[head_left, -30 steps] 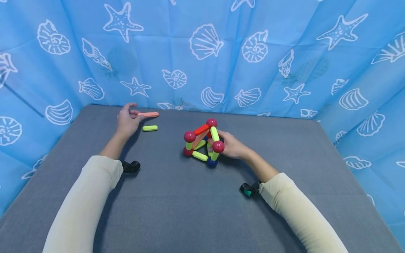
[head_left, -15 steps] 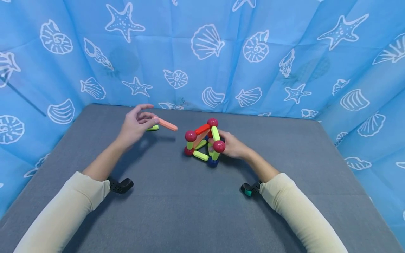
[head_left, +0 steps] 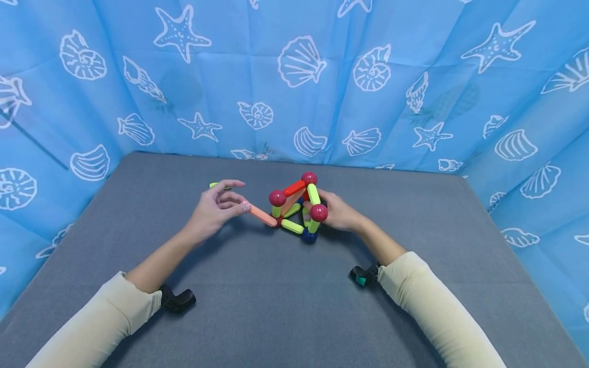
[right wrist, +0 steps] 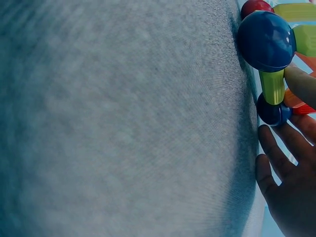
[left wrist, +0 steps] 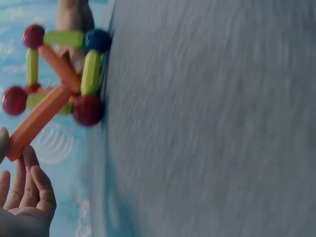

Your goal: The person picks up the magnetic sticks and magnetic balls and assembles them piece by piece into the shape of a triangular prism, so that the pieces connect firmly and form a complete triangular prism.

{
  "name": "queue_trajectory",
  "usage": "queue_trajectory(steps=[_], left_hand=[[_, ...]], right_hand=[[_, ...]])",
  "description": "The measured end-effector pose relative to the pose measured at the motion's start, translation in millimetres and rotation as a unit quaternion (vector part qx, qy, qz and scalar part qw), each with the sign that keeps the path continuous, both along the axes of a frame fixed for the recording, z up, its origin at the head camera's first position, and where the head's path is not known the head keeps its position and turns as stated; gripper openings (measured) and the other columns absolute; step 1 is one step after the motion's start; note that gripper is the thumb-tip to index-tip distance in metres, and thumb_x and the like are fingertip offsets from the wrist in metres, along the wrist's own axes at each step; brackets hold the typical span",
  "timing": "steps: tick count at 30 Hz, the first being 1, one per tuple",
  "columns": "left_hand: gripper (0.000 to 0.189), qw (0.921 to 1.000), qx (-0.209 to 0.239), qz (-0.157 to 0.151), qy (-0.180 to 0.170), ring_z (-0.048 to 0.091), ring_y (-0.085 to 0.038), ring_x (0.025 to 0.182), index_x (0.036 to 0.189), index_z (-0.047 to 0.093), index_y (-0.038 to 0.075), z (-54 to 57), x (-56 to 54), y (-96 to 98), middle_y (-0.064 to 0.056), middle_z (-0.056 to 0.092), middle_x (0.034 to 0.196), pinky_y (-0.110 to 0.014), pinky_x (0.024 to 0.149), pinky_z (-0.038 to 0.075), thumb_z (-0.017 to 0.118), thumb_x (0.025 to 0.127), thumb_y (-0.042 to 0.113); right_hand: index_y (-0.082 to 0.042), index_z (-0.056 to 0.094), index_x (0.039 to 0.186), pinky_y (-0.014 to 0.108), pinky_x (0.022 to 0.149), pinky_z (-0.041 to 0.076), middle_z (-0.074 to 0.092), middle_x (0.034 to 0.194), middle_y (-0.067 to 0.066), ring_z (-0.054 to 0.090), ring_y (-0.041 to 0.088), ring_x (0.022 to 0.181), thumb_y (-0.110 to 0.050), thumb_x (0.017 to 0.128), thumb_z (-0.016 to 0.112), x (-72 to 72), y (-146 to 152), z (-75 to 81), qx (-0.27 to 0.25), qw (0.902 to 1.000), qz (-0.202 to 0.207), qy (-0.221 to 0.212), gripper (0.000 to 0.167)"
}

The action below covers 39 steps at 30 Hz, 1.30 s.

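My left hand (head_left: 212, 213) pinches an orange-pink magnetic stick (head_left: 261, 213) by one end, between thumb and fingertips. In the head view the stick's other end meets a red ball (head_left: 278, 221) at the lower left corner of a ball-and-stick frame. Yellow-green sticks (head_left: 292, 226), a red stick (head_left: 294, 188), an orange stick and red and dark blue balls (head_left: 309, 236) make up this triangular frame, which stands on the table. On its right side my right hand (head_left: 338, 210) holds it, thumb and fingers about its rear right part. Some fingertips are hidden behind the sticks.
A loose yellow-green stick (head_left: 213, 185) lies behind my left hand, partly covered by it. Grey cloth covers the table (head_left: 294, 306). A blue curtain (head_left: 257, 76) with shell prints hangs along the back and sides.
My left hand has lifted the orange-pink stick from the far left of the table and brought it rightward and nearer, to the frame's lower left ball. My right hand has stayed in place.
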<state>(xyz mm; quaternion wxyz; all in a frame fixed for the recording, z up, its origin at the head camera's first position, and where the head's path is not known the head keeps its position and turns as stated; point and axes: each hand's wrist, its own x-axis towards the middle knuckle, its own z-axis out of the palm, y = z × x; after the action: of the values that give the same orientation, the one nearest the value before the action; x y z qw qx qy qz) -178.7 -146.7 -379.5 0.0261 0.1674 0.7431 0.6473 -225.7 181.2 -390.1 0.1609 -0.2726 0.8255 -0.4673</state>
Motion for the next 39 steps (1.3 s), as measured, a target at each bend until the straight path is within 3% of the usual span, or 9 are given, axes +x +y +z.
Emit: queue_trajectory(steps=[6,21,31,39], left_hand=[[0.050,0.9997,0.011,-0.015,-0.016,0.070,-0.018,0.090,0.134,0.051,0.006,-3.1,8.6,23.3,-0.016,0.069,0.106,-0.028,0.081,0.057,0.074,0.089,0.006],[0.061,0.9991,0.039,-0.014,0.012,0.070,-0.020,0.084,0.138,0.047,0.009,-10.1,14.5,59.5,-0.015,0.067,0.095,-0.027,0.076,0.057,0.076,0.086,0.001],[0.065,0.9972,-0.015,0.030,0.067,0.068,-0.019,0.075,0.138,0.047,0.009,-8.5,14.9,66.6,-0.008,0.069,0.084,-0.026,0.071,0.056,0.082,0.082,0.009],[0.070,0.9905,-0.072,0.035,0.112,0.069,-0.013,0.070,0.138,0.049,0.010,-0.5,10.6,69.8,-0.002,0.071,0.078,-0.028,0.070,0.058,0.086,0.079,0.016]], right_hand=[[-0.004,0.052,0.127,0.043,0.083,0.056,0.065,0.106,0.016,0.069,0.027,0.093,-0.012,0.101,0.057,-0.5,-0.3,-0.8,-0.006,1.0000,0.001,-0.004,0.027],[-0.003,0.052,0.126,0.042,0.083,0.056,0.066,0.106,0.016,0.069,0.025,0.092,-0.012,0.102,0.056,-0.7,-0.3,-1.8,-0.011,0.9999,0.004,-0.006,0.026],[-0.001,0.053,0.125,0.040,0.080,0.055,0.064,0.104,0.016,0.067,0.026,0.090,-0.011,0.101,0.057,0.0,-1.2,-1.3,-0.005,0.9999,0.006,0.007,0.026],[-0.002,0.053,0.127,0.041,0.081,0.054,0.064,0.106,0.016,0.066,0.027,0.091,-0.012,0.101,0.058,-0.4,-0.5,-2.3,0.000,1.0000,0.002,0.006,0.028]])
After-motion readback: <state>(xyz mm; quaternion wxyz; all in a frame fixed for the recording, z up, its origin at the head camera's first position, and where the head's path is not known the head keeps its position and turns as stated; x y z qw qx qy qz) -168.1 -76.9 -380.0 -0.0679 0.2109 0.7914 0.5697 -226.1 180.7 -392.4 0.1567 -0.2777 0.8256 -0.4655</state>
